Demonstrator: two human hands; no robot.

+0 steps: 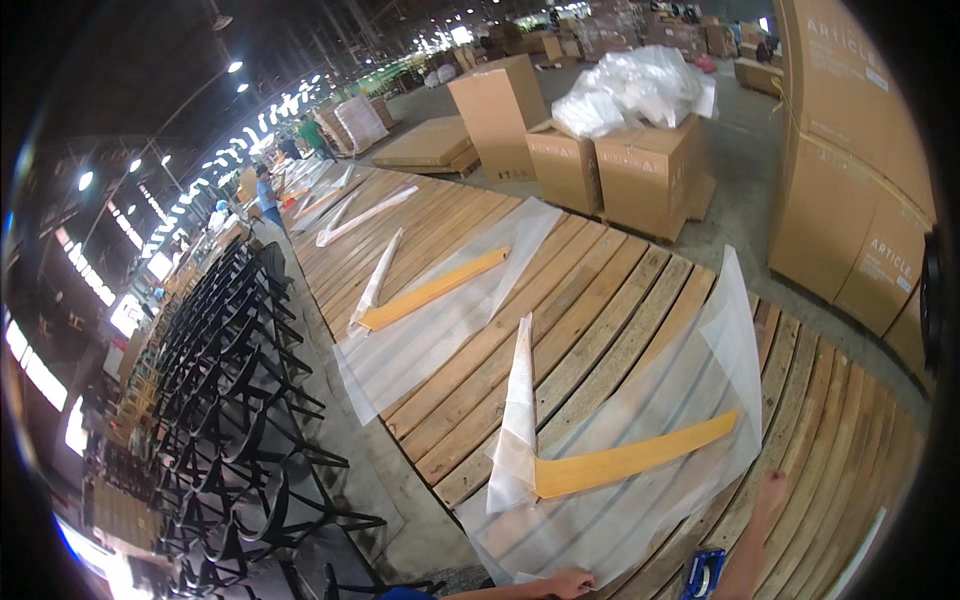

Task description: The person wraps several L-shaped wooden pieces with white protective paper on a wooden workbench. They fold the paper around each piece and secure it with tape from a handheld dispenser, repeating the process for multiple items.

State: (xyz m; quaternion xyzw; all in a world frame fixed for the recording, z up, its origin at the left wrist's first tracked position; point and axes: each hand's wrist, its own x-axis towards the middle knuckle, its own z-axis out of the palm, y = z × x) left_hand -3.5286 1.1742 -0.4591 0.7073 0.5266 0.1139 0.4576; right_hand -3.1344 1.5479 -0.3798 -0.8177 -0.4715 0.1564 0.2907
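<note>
A translucent white wrapping sheet (pixel 640 440) lies across the slatted wooden table in front of me. On it rests a V-shaped wooden furniture part, one arm a bare yellow-orange bar (pixel 635 458), the other arm wrapped in white sheeting (pixel 517 420). My left hand (pixel 570 582) is at the near edge of the sheet, fingers curled closed on it. Beyond the sheet's right edge, my right hand (pixel 772 488) is above the slats. Its fingers look curled; whatever they may hold is hidden. A blue tape dispenser (pixel 703 573) sits beside my right forearm.
Farther along the table (pixel 590 270), similar V-shaped parts (pixel 435 290) lie on sheets. Many black chair frames (pixel 250 430) stand to the left. Cardboard boxes (pixel 645 165) topped with clear plastic (pixel 635 90), and tall stacked cartons (pixel 860 170), line the right. A person in blue (pixel 267 195) stands far off.
</note>
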